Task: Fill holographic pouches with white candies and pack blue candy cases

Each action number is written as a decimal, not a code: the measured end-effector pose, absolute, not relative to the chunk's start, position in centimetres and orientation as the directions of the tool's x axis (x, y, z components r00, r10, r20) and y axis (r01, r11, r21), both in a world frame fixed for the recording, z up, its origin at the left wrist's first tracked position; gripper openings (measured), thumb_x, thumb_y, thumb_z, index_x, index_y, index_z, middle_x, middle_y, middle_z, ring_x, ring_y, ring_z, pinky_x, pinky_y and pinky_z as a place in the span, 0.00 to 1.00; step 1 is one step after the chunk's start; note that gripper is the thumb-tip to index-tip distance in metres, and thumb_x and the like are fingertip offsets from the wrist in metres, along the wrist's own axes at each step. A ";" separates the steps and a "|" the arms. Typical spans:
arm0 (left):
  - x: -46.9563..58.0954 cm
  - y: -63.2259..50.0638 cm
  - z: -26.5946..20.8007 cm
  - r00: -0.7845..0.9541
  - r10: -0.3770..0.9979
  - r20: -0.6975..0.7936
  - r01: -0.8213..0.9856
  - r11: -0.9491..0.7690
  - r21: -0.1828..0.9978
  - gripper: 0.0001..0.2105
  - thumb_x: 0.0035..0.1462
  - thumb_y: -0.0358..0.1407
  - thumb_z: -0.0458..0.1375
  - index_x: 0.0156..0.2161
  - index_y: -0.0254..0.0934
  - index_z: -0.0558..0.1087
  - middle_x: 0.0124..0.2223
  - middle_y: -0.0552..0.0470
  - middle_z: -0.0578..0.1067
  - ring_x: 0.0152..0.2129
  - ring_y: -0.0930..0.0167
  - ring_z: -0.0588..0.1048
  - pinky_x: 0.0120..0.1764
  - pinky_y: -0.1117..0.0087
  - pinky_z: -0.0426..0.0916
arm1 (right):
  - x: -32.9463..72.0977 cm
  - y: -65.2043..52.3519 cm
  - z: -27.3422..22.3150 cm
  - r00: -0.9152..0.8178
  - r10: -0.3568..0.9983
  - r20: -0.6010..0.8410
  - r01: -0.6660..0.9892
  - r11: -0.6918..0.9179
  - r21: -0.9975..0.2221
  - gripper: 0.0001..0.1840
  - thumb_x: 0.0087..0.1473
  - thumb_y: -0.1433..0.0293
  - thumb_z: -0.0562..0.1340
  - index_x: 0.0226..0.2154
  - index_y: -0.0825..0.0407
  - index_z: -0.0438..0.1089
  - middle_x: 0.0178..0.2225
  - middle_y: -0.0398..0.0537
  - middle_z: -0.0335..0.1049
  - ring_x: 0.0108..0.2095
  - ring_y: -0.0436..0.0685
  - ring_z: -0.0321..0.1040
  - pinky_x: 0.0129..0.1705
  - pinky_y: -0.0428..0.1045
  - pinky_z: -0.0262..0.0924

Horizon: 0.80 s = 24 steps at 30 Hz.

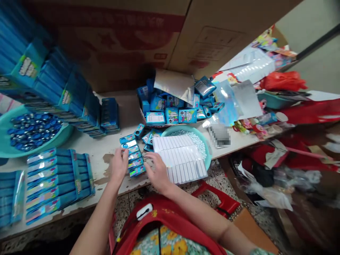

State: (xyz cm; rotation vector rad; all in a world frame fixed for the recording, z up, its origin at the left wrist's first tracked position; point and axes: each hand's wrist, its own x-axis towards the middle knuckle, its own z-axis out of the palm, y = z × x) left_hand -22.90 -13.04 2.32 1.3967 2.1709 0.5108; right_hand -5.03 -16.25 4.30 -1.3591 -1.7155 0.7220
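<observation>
A short row of small blue boxes (135, 156) with shiny printed ends stands on the worktable in front of me. At its left side is my left hand (119, 165), fingers stretched out, their tips against the boxes' edge. My right hand (158, 173) is just to the right of the row, thumb and forefinger apart, with nothing seen between them. Partly beneath the right hand's fingers lies a sheet of white label strips (180, 157). The sheet rests over a turquoise basin (209, 156) of small pale pellets.
Behind the row is an open carton heaped with loose blue boxes (172, 115). Stacked blue boxes (61, 88) rise at the left, near a basin of blue wrapped pieces (34, 131). More rows of boxes (58, 184) lie front left. A large cardboard box (127, 46) overhangs the back.
</observation>
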 end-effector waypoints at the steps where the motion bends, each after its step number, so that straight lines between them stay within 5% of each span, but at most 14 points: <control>1: -21.1 -12.5 3.0 -0.289 0.931 -0.222 0.712 0.365 0.600 0.17 0.58 0.49 0.45 0.34 0.40 0.70 0.30 0.48 0.75 0.28 0.63 0.73 0.29 0.69 0.60 | -2.3 -16.6 4.9 0.005 0.955 0.296 0.533 0.248 -0.809 0.15 0.56 0.71 0.57 0.47 0.49 0.63 0.47 0.53 0.66 0.50 0.58 0.62 0.53 0.56 0.58; 4: -15.0 -11.0 2.7 -0.053 0.919 -0.392 0.603 0.342 0.720 0.21 0.53 0.54 0.49 0.24 0.38 0.68 0.22 0.51 0.72 0.22 0.67 0.71 0.25 0.71 0.59 | 6.9 -16.1 4.4 0.339 0.870 0.358 0.705 0.017 -0.709 0.20 0.54 0.63 0.60 0.48 0.53 0.62 0.48 0.58 0.64 0.52 0.63 0.59 0.55 0.64 0.53; 8: -10.0 -10.7 1.1 -0.015 0.916 -0.401 0.288 0.388 0.875 0.15 0.47 0.47 0.57 0.25 0.36 0.64 0.20 0.56 0.67 0.19 0.73 0.68 0.23 0.74 0.59 | 16.0 -13.7 1.0 0.483 0.873 0.073 0.608 -0.275 -0.745 0.29 0.47 0.53 0.63 0.46 0.57 0.65 0.40 0.59 0.69 0.43 0.65 0.65 0.48 0.61 0.57; 12: -10.2 -11.9 3.8 0.154 0.926 -0.344 -0.051 0.355 0.934 0.16 0.49 0.43 0.59 0.42 0.38 0.66 0.31 0.54 0.74 0.25 0.73 0.72 0.30 0.73 0.66 | 19.1 -12.6 0.5 0.474 0.861 -0.183 0.396 -0.394 -0.829 0.35 0.46 0.46 0.60 0.46 0.56 0.67 0.36 0.55 0.72 0.37 0.61 0.69 0.42 0.55 0.61; 17: -12.4 -14.4 8.3 0.422 0.857 -0.296 0.126 0.267 0.955 0.10 0.51 0.41 0.59 0.35 0.37 0.73 0.35 0.50 0.76 0.33 0.69 0.73 0.40 0.69 0.68 | 19.1 -12.6 4.5 0.322 0.843 -0.432 0.003 -0.457 -0.890 0.38 0.50 0.38 0.48 0.36 0.53 0.73 0.35 0.54 0.75 0.36 0.60 0.71 0.38 0.54 0.64; 21: -15.2 -17.1 8.1 0.550 0.753 -0.360 0.241 0.270 0.932 0.10 0.47 0.41 0.61 0.35 0.39 0.77 0.38 0.48 0.77 0.39 0.63 0.73 0.48 0.62 0.67 | 17.5 -14.5 7.3 0.056 0.886 -0.460 -0.154 -0.448 -0.881 0.27 0.43 0.46 0.64 0.35 0.52 0.74 0.31 0.50 0.75 0.34 0.60 0.71 0.36 0.53 0.65; 24: -17.4 -19.1 6.5 0.611 0.663 -0.433 0.086 0.488 0.869 0.21 0.40 0.43 0.66 0.42 0.39 0.76 0.43 0.46 0.77 0.43 0.59 0.73 0.49 0.59 0.67 | 16.3 -17.4 7.7 0.006 0.875 -0.484 -0.143 -0.478 -0.867 0.21 0.41 0.57 0.69 0.36 0.52 0.74 0.31 0.48 0.75 0.32 0.57 0.71 0.36 0.51 0.65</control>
